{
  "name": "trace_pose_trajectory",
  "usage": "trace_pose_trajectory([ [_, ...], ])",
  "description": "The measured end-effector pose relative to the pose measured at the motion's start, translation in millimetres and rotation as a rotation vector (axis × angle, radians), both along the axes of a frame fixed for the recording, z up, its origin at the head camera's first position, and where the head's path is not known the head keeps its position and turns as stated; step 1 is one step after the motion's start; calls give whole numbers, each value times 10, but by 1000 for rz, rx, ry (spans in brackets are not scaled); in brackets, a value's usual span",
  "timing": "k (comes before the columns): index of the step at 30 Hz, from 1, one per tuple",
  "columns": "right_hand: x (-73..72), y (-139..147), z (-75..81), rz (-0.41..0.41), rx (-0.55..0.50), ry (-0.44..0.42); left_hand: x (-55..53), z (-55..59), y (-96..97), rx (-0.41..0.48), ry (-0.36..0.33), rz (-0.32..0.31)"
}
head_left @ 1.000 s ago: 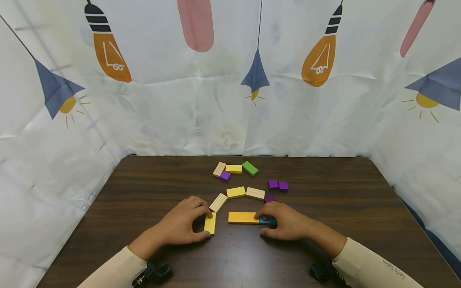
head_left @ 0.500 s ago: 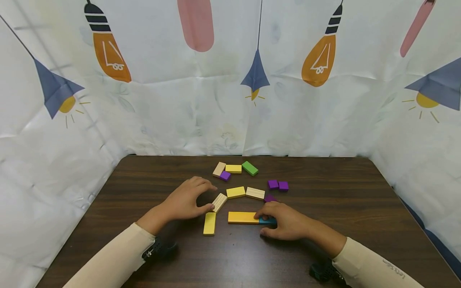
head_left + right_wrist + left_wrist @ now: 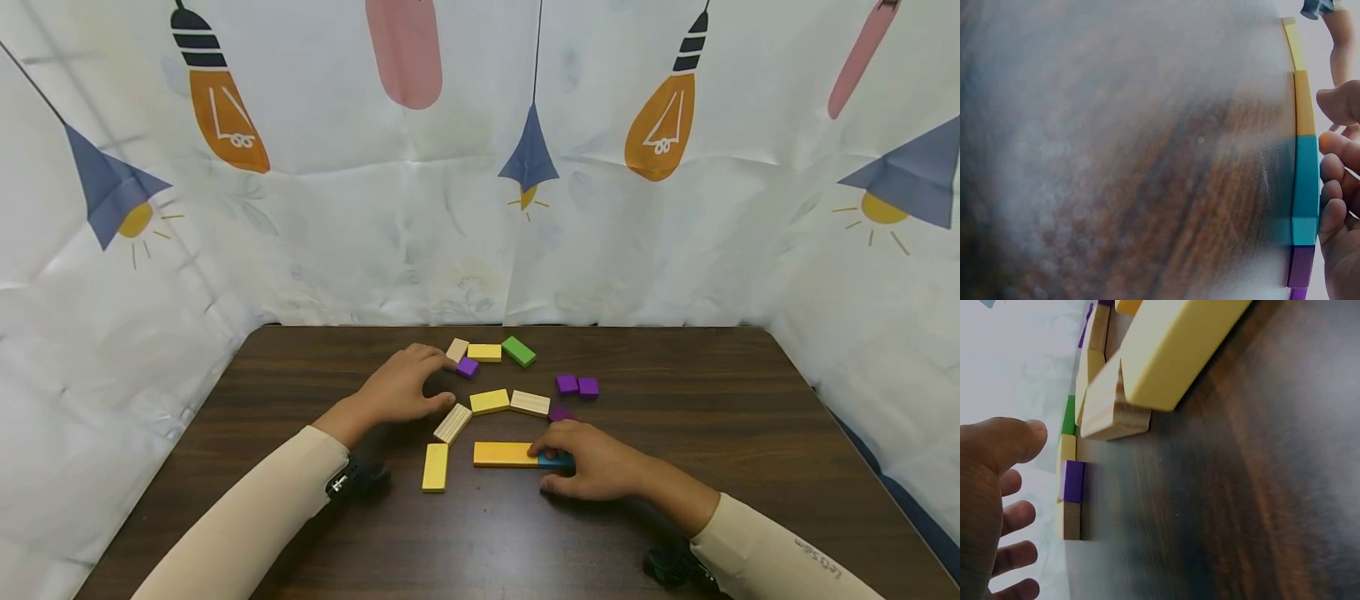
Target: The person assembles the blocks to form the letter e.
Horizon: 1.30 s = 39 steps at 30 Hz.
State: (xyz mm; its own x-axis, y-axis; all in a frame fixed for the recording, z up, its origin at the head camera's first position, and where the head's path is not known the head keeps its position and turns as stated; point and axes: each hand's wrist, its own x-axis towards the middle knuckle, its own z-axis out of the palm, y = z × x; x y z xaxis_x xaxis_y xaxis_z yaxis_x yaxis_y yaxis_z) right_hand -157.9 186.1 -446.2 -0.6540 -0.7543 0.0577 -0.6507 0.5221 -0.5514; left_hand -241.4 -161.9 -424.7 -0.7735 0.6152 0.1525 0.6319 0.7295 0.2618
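My left hand (image 3: pixel 405 385) is over the left side of the table, thumb and fingers apart and holding nothing. Its index fingertip is right by a small purple block (image 3: pixel 467 367), which lies against a plain wooden block (image 3: pixel 457 350). The left wrist view shows the purple block (image 3: pixel 1073 481) beyond the thumb. My right hand (image 3: pixel 592 462) rests loosely bent fingers on a blue block (image 3: pixel 1307 181), its thumb apart from it. An orange block (image 3: pixel 501 454) lies end to end with the blue one. Part of the blue block is hidden by the right hand.
A yellow block (image 3: pixel 435 467), a striped wooden block (image 3: pixel 453 423), another yellow block (image 3: pixel 489 402) and another wooden block (image 3: pixel 530 403) form an arc. Two purple blocks (image 3: pixel 577 386) lie at its right. A green block (image 3: pixel 519 351) is at the back of the dark table (image 3: pixel 337 350).
My left hand has left the upright yellow block and moved away from me, over the striped wooden block, to the small purple block at the back. My right hand stays in place.
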Motion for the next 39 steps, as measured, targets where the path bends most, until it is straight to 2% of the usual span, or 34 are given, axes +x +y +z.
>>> trace_pose_trajectory([
  [8,2,1,-14,-5,2,-15,-180,-81,84,-38,-21,34],
  [12,4,2,-19,-13,1,-23,-230,-90,122,-45,-37,38],
  [26,0,-6,1,6,-4,-2,-289,-73,214,-97,-13,9],
  [32,-5,-5,-4,9,-4,0,-313,-112,204,-111,-20,-2],
  [39,-10,3,-25,8,-6,3,-320,-140,198,-121,8,-32],
])
